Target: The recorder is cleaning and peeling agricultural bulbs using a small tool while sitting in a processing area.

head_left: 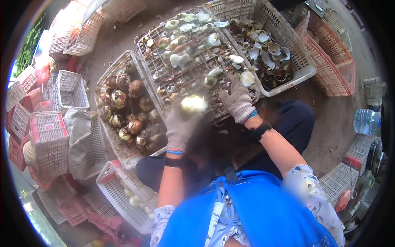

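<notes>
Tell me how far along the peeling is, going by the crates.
Done: a few pale peeled pieces lie in the white crate at lower left, and husks fill the shell crate at upper right. In hand: the left hand holds a pale round piece, blurred; the right hand rests on the upturned crate. Left: a heap of brown unpeeled ones, seemingly the larger share.
</notes>
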